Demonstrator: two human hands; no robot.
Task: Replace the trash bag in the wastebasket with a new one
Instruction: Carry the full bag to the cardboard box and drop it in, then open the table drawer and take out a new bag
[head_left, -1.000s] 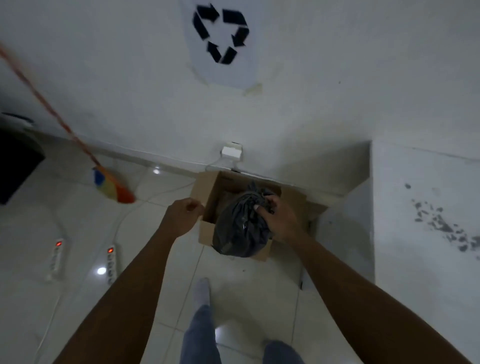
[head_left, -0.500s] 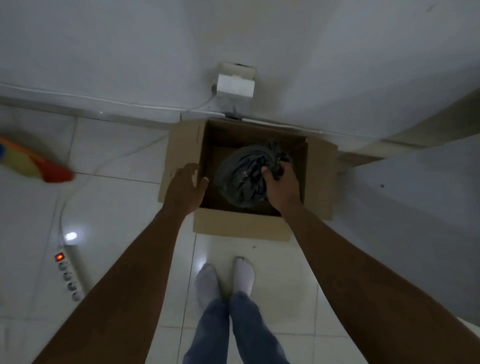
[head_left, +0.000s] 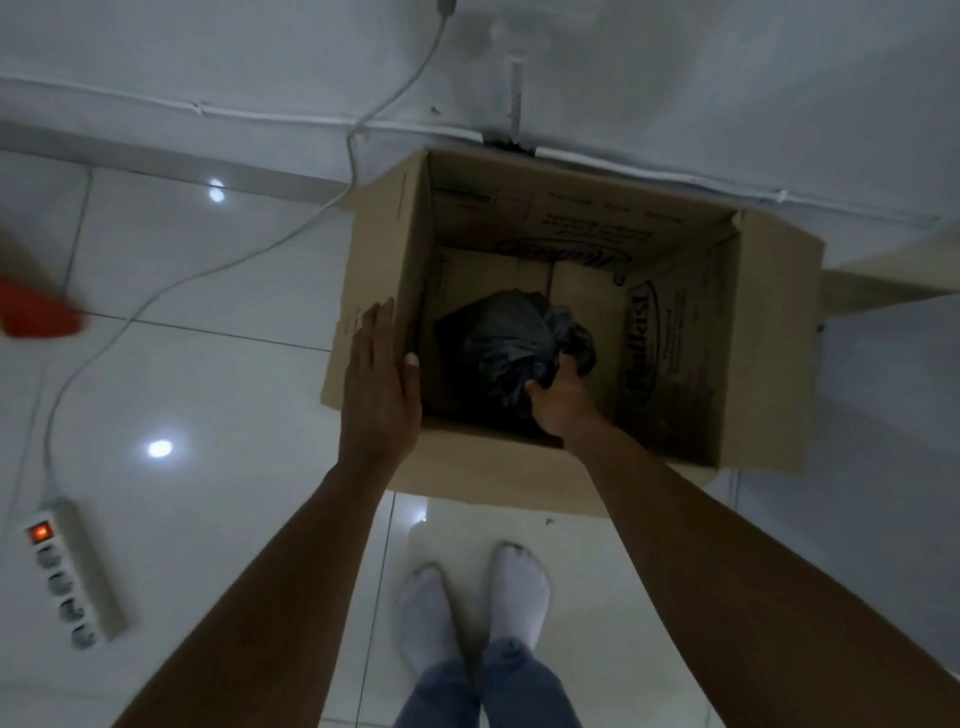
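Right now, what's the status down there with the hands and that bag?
Right hand gripping dark trash bag deep inside cardboard box. Left hand flat on box's left flap. Nothing blocking.

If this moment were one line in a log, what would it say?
right hand: gripping tied black trash bag inside cardboard box | left hand: flat on box's left flap

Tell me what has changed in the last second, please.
The black trash bag went down from above the rim to the bottom of the cardboard box. The right hand followed it down, still gripping. The left hand stays on the left flap, now flatter.
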